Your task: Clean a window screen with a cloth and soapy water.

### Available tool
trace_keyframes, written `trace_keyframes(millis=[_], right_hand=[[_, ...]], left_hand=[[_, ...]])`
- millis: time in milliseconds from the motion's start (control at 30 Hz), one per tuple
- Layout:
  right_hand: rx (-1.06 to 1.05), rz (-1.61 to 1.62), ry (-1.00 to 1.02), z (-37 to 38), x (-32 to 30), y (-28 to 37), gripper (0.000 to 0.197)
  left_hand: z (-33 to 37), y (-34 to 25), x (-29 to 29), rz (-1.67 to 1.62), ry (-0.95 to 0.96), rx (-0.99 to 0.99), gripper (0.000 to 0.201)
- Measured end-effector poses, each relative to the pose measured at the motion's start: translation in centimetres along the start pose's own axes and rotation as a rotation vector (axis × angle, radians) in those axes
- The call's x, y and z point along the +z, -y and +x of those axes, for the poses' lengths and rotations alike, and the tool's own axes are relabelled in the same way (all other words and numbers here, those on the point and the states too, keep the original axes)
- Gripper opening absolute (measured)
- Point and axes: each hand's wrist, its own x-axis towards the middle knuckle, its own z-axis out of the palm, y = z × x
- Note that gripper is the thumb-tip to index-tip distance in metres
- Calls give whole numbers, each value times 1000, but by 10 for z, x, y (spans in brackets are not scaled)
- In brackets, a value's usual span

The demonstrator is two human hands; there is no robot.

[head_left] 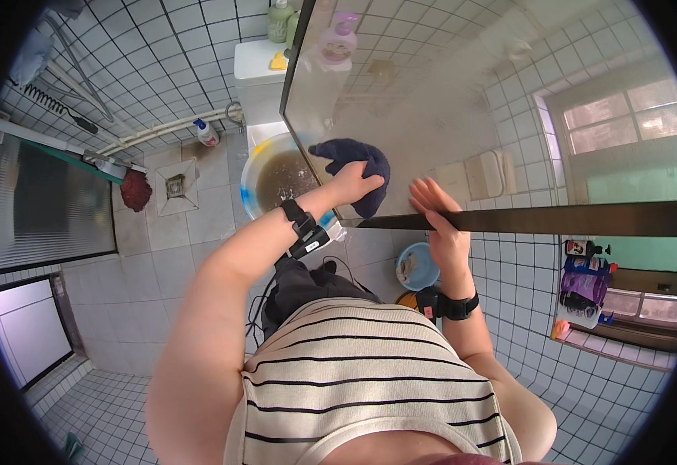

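My left hand (353,184) is closed on a dark navy cloth (373,167). The cloth lies bunched against the lower corner of a large, smeared glass panel (423,108) in a dark frame. To the right, my right hand (444,229) rests at the dark lower frame bar (540,220), its fingers stretched over the bar toward the glass. Beyond my left wrist stands a wide basin (247,180) of murky brown water, partly hidden by my forearm and the panel. Both wrists wear black straps with small devices.
A small blue basin (425,271) with a pale cloth sits below the panel. At the back is a white toilet tank (257,66) with bottles. Further left are a floor drain (175,186), a dark red mop head (135,191) and a white bottle (206,133). More bottles (584,283) line the right ledge.
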Motion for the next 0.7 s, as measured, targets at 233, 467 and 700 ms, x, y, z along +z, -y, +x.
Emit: trace_keyframes(millis=[233,467,700], right_hand=[[-49,-62,-15,-2,-1,-1,48],[-201,-80,11,0,-7,-10,45],[-262,-39,-141,-12,-5,5,43]], left_hand=[[2,88,-27,281,30,-213,41],[-20,171,-66,591,-77,-450,45],[-67,222,-94,703,-111,-691,43]])
